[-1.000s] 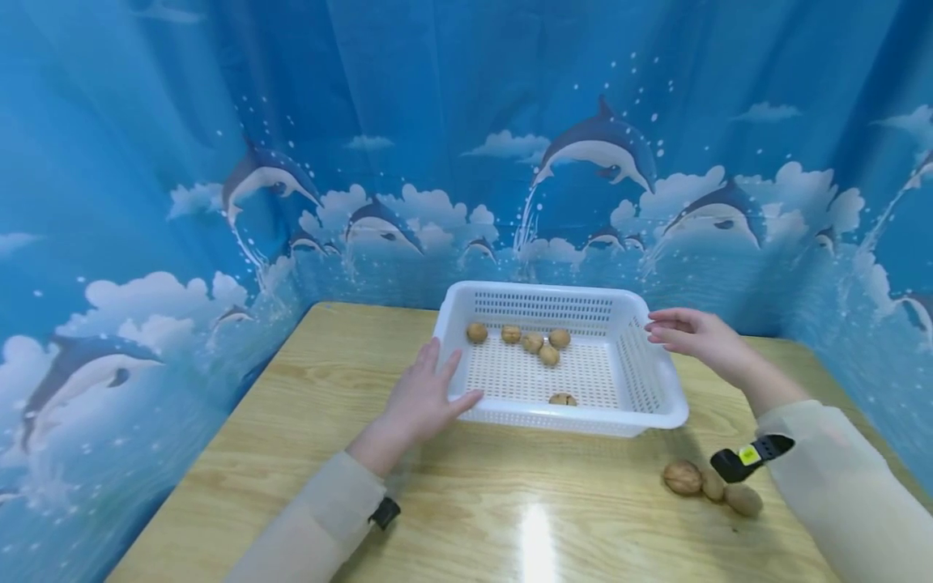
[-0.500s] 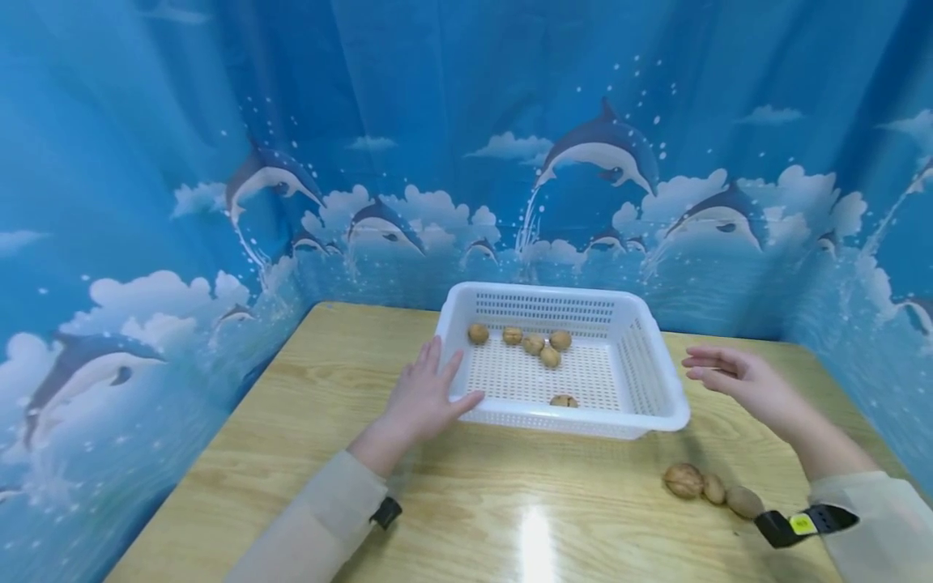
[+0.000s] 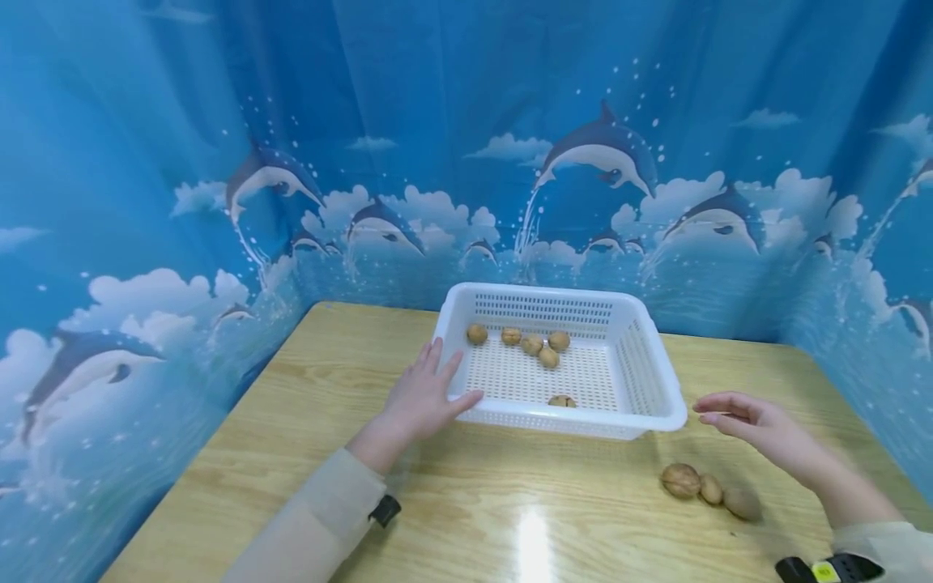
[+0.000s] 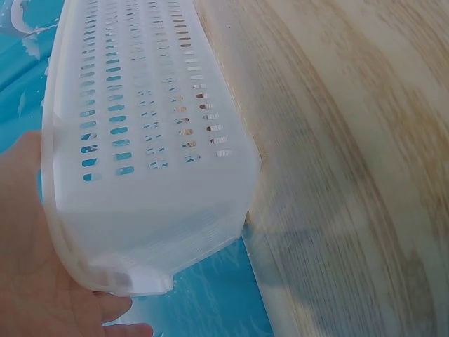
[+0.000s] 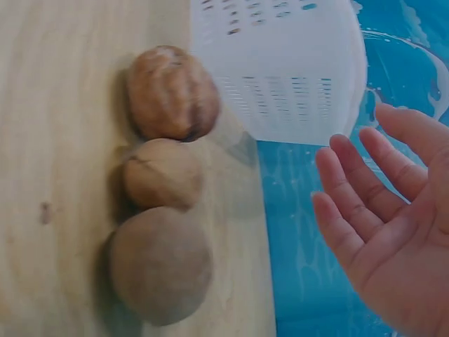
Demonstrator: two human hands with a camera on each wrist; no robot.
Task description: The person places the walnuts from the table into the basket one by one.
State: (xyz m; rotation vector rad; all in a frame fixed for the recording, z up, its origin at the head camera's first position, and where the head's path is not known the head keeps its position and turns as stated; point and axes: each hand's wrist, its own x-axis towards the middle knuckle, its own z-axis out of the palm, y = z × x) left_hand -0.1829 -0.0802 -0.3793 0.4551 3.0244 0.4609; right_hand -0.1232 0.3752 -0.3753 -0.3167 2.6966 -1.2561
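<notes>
A white perforated plastic basket (image 3: 619, 421) stands on the table with several walnuts (image 3: 532, 344) inside; one lies by its near wall. My left hand (image 3: 419, 401) rests on the basket's near left corner, fingers spread and thumb along the front rim. In the left wrist view that hand (image 4: 35, 260) lies against the rim. To the right of the basket, my right hand (image 3: 765, 433) hovers with nothing in it, its fingers (image 5: 351, 193) loosely bent. Below and left of it, a large walnut (image 5: 172, 95), a smaller walnut (image 5: 163, 174) and a smoother brown nut (image 5: 161, 265) lie in a row.
The wooden table (image 3: 452, 518) reaches back to a blue curtain (image 3: 437, 121) printed with dolphins, which also hangs at both sides. A bright reflection lies on the table's near middle.
My right hand has moved away from the basket's right rim, to the right and toward me. The left hand, the basket and the nuts keep their places.
</notes>
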